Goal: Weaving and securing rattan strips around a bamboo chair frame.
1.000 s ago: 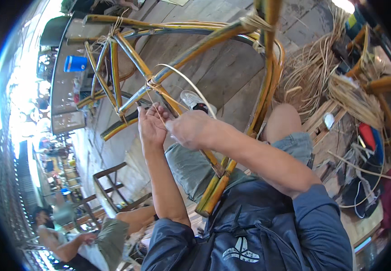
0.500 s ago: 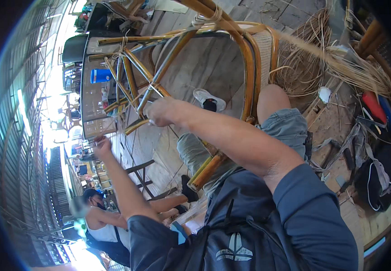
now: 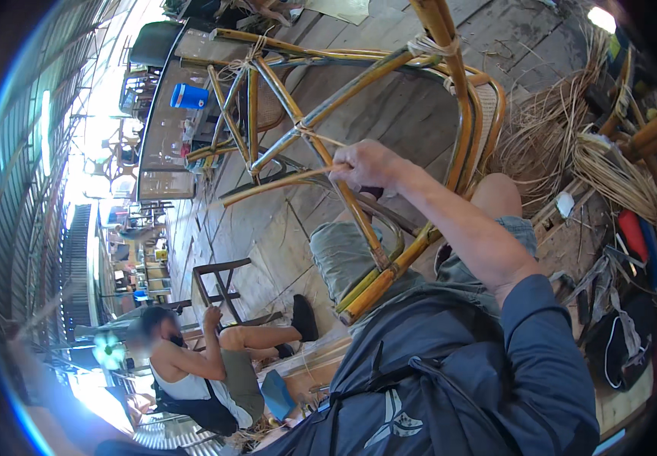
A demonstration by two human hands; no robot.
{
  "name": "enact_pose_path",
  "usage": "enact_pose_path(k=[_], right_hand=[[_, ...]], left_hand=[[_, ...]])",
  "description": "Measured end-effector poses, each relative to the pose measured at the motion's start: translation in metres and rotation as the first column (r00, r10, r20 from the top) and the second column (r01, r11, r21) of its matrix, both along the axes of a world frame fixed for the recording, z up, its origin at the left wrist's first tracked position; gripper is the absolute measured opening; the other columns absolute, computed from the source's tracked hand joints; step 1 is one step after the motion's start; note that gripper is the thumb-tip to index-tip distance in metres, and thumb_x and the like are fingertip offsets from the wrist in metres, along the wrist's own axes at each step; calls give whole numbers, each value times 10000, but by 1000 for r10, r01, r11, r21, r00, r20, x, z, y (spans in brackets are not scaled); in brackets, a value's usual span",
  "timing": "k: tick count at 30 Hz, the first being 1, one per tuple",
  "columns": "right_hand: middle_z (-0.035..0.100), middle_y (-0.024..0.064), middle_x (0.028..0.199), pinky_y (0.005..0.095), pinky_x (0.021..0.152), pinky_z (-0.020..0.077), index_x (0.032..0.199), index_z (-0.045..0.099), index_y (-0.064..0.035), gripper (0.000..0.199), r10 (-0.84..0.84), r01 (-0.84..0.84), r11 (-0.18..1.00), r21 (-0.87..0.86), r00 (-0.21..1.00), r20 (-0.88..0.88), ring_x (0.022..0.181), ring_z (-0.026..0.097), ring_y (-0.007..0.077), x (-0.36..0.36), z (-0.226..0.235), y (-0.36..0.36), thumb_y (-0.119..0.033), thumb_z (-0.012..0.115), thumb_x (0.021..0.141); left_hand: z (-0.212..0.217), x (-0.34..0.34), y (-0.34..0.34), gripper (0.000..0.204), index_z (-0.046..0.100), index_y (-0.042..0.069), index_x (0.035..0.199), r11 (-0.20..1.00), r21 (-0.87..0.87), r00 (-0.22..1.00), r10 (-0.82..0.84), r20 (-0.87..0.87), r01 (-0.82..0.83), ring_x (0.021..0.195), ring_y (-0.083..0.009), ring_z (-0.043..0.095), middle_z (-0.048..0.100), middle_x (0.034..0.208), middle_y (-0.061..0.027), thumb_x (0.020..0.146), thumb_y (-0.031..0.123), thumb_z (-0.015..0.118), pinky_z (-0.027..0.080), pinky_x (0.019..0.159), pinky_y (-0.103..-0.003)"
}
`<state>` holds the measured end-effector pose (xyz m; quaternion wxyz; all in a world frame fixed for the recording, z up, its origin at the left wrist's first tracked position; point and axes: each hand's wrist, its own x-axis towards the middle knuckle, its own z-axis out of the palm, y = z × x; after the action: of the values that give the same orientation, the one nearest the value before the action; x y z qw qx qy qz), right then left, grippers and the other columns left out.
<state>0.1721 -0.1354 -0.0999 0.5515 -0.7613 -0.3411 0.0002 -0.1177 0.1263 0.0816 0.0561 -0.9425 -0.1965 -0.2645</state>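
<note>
A rattan chair frame (image 3: 287,99) lies tipped on its side across my lap, its poles crossing, with pale bindings at several joints. My right hand (image 3: 370,163) is closed on a thin rattan strip (image 3: 322,137) that runs from the wrapped crossing of two poles. It sits close beside that crossing. Far out at the left rim, my left hand (image 3: 15,330) is stretched away, smeared by motion; a blurred strip (image 3: 46,310) leads up to it. Its separate fingers do not show. The woven cane panel (image 3: 486,114) of the chair shows at the right.
Loose rattan strands (image 3: 549,133) pile up on the plank floor at the right, near a red-handled tool (image 3: 632,234) and a black bag (image 3: 623,338). A co-worker (image 3: 192,365) sits at lower left by a dark chair frame (image 3: 218,281). A blue container (image 3: 189,96) stands on a table behind.
My left hand has swung from the chair's end out to the far left. My right hand has shifted right in view, beside the crossing. The view has turned, and the co-worker's hand is raised.
</note>
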Motion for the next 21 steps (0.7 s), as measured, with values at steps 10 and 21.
enact_pose_path(k=[10, 21], right_hand=[[249, -40, 452, 336, 563, 400, 824, 537, -55, 265, 601, 770, -47, 637, 531, -598, 372, 280, 114, 27, -55, 29, -251, 377, 905], [318, -35, 486, 309, 543, 469, 919, 539, 2, 251, 671, 740, 38, 672, 480, -566, 413, 342, 93, 23, -65, 34, -221, 439, 859]], left_hand=[[50, 27, -61, 369, 597, 19, 881, 963, -144, 852, -268, -449, 227, 663, -145, 555, 569, 692, -86, 859, 356, 448, 451, 619, -289], [-92, 307, -22, 507, 537, 20, 999, 739, -658, 889, -195, -415, -144, 707, -160, 581, 590, 939, -92, 880, 497, 411, 445, 598, -272]])
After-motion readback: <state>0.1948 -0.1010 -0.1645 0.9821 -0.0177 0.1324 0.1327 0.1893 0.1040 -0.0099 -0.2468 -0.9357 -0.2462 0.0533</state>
